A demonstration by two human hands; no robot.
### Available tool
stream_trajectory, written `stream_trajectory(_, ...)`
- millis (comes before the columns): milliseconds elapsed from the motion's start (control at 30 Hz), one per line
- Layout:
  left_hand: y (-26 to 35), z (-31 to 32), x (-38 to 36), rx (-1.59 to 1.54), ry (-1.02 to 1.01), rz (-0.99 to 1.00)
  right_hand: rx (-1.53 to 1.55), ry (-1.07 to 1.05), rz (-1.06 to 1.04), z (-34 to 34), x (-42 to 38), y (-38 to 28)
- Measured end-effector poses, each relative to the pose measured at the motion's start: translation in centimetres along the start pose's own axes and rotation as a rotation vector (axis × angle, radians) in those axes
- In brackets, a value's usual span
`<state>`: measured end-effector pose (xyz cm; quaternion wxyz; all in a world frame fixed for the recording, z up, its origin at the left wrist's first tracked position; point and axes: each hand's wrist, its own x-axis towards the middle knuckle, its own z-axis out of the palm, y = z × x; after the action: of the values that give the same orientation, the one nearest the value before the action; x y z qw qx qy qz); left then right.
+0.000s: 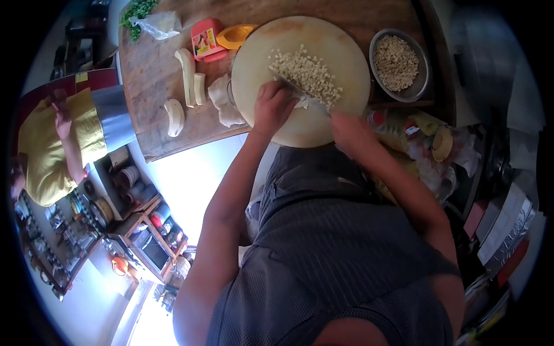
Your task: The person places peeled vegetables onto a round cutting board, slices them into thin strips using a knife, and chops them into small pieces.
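Observation:
A round cutting board (288, 43) lies on the wooden table, with a spread of small pale diced pieces (309, 72) on it. My right hand (349, 131) is closed around the handle of a knife (314, 105), whose blade points left across the board. Beside the blade's far end is my left hand (273, 105), fingers curled together and turned down; what lies under them is hidden. A few pale slivers (303, 102) rest against the blade. At the board's left edge sits a crumpled pale cloth (224, 102).
A metal bowl (396, 63) of diced pieces stands right of the board. Left are long peeled pale pieces (187, 75), a red package (206, 39), an orange object (235, 36), a plastic bag (158, 24) and greens (137, 14). Another person (63, 141) is at far left.

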<state>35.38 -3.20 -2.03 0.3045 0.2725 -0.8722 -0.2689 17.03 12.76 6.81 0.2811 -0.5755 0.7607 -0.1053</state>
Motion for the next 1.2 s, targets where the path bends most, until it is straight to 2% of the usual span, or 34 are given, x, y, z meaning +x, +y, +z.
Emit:
stream_trajectory(200,0.1,0.2,-0.2,0.000,-0.018,-0.030,0.063,0.062,-0.118,1.2,5.9,-2.3)
stream_trajectory(467,3.2,1.3,-1.2,0.083,0.005,-0.071,0.056,0.033,-0.074,1.4,6.3,-2.4)
stream_trajectory(567,2.4,2.4,-1.4,0.175,0.031,-0.051,0.080,0.033,-0.064,1.8,5.7,-1.7)
stream_trajectory(833,1.1,0.9,-1.1,0.097,0.021,0.002,-0.014,-0.102,-0.014,0.5,-0.3,1.5)
stream_trajectory(1033,0.9,0.6,-1.4,0.106,0.005,0.012,0.013,-0.019,-0.004,-1.4,-1.8,0.9)
stream_trajectory(1100,1.3,0.2,-1.5,0.100,0.009,0.002,0.068,0.082,-0.089,-1.4,-2.3,0.5)
stream_trajectory(1200,1.5,0.0,-1.4,0.092,0.023,-0.020,0.035,0.105,-0.117,-1.4,-2.4,0.1)
